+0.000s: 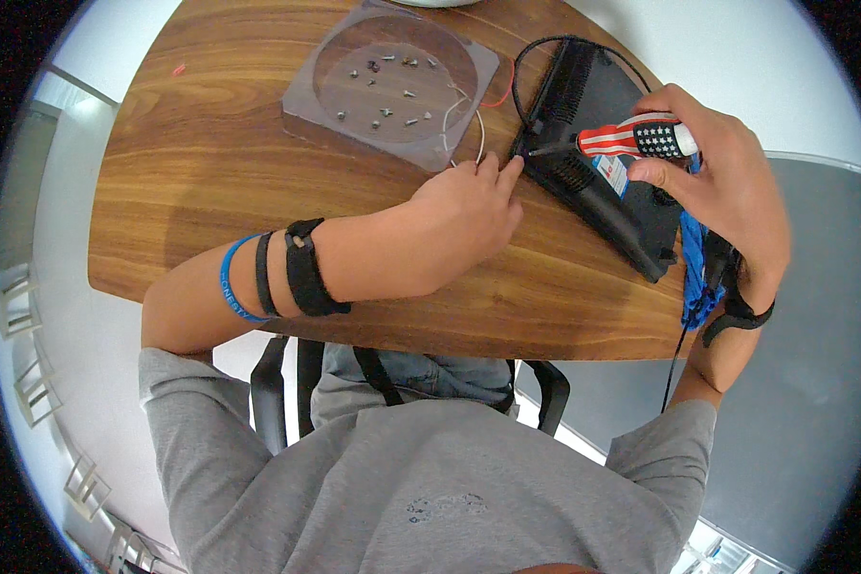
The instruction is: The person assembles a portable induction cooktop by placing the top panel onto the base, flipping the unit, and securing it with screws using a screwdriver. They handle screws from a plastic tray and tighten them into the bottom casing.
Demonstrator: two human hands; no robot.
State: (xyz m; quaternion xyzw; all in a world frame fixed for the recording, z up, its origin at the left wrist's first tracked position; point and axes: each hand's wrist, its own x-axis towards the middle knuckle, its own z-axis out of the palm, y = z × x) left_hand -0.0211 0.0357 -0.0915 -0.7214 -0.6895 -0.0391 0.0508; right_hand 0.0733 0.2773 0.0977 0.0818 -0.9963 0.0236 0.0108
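Observation:
My right hand (727, 172) is closed round a screwdriver (631, 139) with a red, white and black star-patterned handle. Its shaft points left, and the tip meets the left edge of a black vented electronic device (584, 96), which lies at a slant on the table. At that same edge, close to the tip, are the fingertips of my left hand (474, 206); they seem to grip the casing, though the thumb is mostly hidden. Several small screws (408, 94) lie scattered in a clear plastic tray (306, 110) with a round recess, beyond my left hand.
A thin white wire (481, 129) and a red wire (507, 86) run between tray and device. A black cable (555, 40) loops around the device's far end. Blue crumpled material (695, 273) lies by my right wrist at the edge of the wooden table (210, 172).

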